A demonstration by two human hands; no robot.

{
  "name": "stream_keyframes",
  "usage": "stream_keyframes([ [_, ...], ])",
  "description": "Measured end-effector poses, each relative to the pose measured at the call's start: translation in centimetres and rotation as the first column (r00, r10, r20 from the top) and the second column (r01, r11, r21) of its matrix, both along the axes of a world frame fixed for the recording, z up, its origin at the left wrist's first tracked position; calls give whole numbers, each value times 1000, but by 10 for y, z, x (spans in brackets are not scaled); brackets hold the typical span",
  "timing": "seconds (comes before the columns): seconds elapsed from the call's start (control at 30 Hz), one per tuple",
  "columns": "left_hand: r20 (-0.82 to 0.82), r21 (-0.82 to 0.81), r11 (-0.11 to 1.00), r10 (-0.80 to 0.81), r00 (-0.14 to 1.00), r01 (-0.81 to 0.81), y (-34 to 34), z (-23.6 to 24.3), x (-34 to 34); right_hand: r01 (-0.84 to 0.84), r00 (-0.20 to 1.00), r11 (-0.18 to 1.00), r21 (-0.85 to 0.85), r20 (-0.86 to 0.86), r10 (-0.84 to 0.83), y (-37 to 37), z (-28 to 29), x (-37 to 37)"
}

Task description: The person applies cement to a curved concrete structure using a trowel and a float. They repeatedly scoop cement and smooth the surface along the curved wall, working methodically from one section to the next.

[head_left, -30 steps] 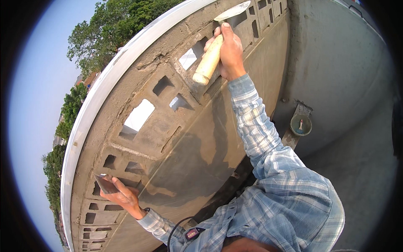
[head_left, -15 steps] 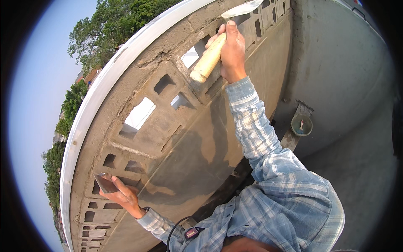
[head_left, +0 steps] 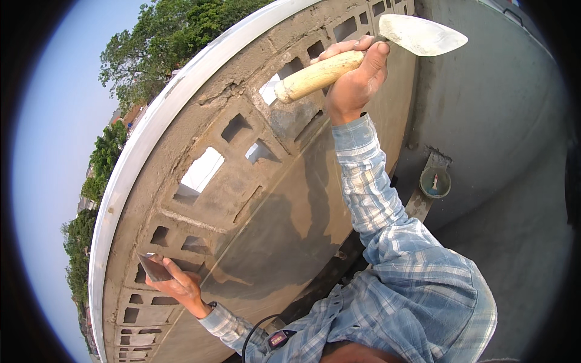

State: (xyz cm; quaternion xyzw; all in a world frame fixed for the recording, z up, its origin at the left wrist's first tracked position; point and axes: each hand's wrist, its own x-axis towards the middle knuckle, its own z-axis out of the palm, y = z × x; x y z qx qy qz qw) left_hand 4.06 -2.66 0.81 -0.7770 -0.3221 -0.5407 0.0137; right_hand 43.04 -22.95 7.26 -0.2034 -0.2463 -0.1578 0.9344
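Note:
My right hand (head_left: pixel 357 81) grips the pale wooden handle of a trowel (head_left: pixel 423 35), whose leaf-shaped blade points right, in front of the upper part of a wall of pierced concrete blocks (head_left: pixel 218 175). At the lower left, my left hand (head_left: pixel 180 281) holds a dark flat metal plate (head_left: pixel 155 268) by the block openings. A grey mortar band runs along the blocks beneath a pale rail (head_left: pixel 124 160), with a crack near the middle.
A bowl (head_left: pixel 435 183) with a small brush in it rests on a plank (head_left: pixel 419 204) against the grey wall (head_left: pixel 490 109) at the right. Smooth plastered wall (head_left: pixel 272 242) with my shadow lies below the blocks. Trees (head_left: pixel 139 57) stand beyond the rail.
My right hand has moved right and turned, swinging the trowel blade rightward and down, with the handle now nearer horizontal. My left hand is nearly unmoved.

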Motion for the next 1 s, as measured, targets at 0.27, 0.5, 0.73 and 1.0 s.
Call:
stream_keyframes([
  [0.27,8,0,1000,5,1000,-5,3,-5,-2,102,994,994,-49,33,-101,-5,1,5],
  [0.5,-41,36,999,41,998,-39,3,-3,-12,30,1000,997,-64,9,-30,1,-5,13],
  [0.73,-6,33,999,14,1000,-14,6,-4,-3,-37,997,975,-217,-76,21,10,-17,31],
  [1.0,79,1,1000,-9,997,9,-2,-5,1,-135,989,979,-153,-88,123,10,-8,18],
])
